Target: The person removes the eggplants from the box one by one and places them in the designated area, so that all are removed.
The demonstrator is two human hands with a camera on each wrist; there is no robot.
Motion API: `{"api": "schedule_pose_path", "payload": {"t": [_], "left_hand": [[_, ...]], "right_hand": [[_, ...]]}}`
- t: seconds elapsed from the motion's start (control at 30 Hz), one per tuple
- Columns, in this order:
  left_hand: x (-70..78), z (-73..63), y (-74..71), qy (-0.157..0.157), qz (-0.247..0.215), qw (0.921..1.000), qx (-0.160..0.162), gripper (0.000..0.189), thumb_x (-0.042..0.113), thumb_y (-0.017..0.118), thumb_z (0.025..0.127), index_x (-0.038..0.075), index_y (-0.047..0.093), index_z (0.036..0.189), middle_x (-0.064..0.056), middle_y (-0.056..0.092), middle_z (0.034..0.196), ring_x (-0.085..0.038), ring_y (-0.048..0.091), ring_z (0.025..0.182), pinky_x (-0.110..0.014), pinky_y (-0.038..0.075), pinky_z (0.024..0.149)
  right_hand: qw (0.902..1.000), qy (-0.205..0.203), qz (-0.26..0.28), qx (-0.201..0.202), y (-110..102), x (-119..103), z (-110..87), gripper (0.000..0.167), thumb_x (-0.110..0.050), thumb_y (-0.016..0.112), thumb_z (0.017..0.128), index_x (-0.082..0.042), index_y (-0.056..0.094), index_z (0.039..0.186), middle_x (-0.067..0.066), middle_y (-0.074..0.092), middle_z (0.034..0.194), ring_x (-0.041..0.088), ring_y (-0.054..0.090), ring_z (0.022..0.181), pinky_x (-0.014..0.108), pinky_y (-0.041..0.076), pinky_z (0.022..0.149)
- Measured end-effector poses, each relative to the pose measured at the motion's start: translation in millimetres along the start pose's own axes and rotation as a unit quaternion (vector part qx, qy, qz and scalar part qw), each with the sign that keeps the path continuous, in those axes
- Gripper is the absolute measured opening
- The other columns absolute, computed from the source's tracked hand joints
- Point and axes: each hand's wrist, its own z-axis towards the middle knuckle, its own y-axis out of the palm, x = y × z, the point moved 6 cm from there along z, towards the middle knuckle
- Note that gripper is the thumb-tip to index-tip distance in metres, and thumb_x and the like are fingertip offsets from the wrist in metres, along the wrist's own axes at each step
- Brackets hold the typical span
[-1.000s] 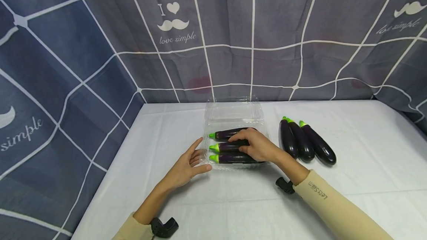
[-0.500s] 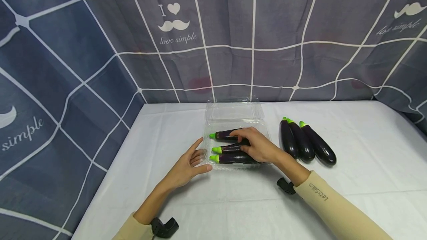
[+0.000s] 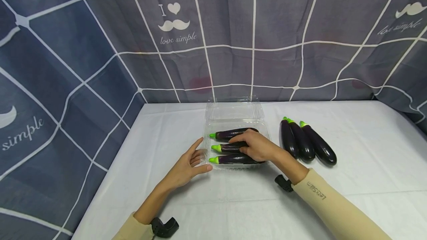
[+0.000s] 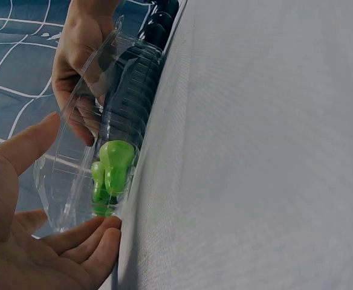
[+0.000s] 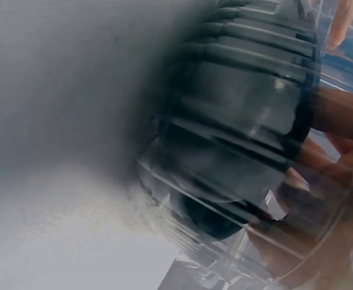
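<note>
A clear plastic clamshell box (image 3: 234, 111) stands with its lid folded back, and three dark purple eggplants lie side by side in it, green stems to the left. My right hand (image 3: 257, 146) grips the middle eggplant (image 3: 230, 148) from above and hides its right end. The front eggplant (image 3: 238, 159) and the back eggplant (image 3: 228, 134) lie on either side of it. My left hand (image 3: 185, 167) stays at the box's left end, fingers spread and thumb apart. In the left wrist view its fingertips (image 4: 107, 232) are right at the box wall near the green stems (image 4: 117, 160).
Three more eggplants, one of them the outer eggplant (image 3: 318, 143), lie on the white tablecloth (image 3: 227, 210) right of the box. A grey checked curtain (image 3: 227, 66) hangs behind the table, and a blue one (image 3: 66, 121) along the left.
The middle eggplant's stem end shifted slightly right and towards the front one, then back away from it. My right hand moved a little with it. My left hand has stayed in place.
</note>
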Motion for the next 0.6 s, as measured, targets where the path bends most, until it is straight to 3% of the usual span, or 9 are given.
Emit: {"api": "schedule_pose_path", "payload": {"t": [0.23, 0.4, 0.6], "left_hand": [[1.2, -0.1, 1.0, -0.003, 0.004, 1.0, -0.004, 0.098, 0.023, 0.079, 0.087, 0.019, 0.015, 0.16, -0.02, 0.038, 0.15, -0.032, 0.036, 0.139, -0.039, 0.033, 0.114], [1.7, 0.3, 0.2, -0.005, 0.005, 1.0, -0.003, 0.097, 0.023, 0.079, 0.087, 0.019, 0.015, 0.16, -0.02, 0.04, 0.149, -0.032, 0.038, 0.139, -0.038, 0.033, 0.114], [2.2, 0.3, -1.0, -0.006, 0.006, 1.0, -0.001, 0.097, 0.022, 0.079, 0.086, 0.019, 0.016, 0.16, -0.02, 0.041, 0.148, -0.032, 0.039, 0.138, -0.037, 0.033, 0.114]], "right_hand": [[0.9998, -0.004, 0.017, 0.006, 0.0, -0.8, 0.3, 0.041, 0.009, 0.065, 0.087, -0.003, 0.067, 0.126, 0.008, 0.066, 0.124, 0.032, 0.055, 0.115, 0.05, 0.045, 0.097], [0.9995, -0.01, 0.012, 0.028, -0.2, -0.1, 0.2, 0.047, 0.009, 0.066, 0.086, -0.005, 0.063, 0.13, 0.009, 0.067, 0.12, 0.031, 0.055, 0.108, 0.049, 0.047, 0.091], [0.9986, -0.015, 0.014, 0.049, -0.2, 0.9, 0.5, 0.053, 0.008, 0.069, 0.085, -0.006, 0.059, 0.135, 0.009, 0.067, 0.116, 0.032, 0.054, 0.109, 0.052, 0.045, 0.094]]}}
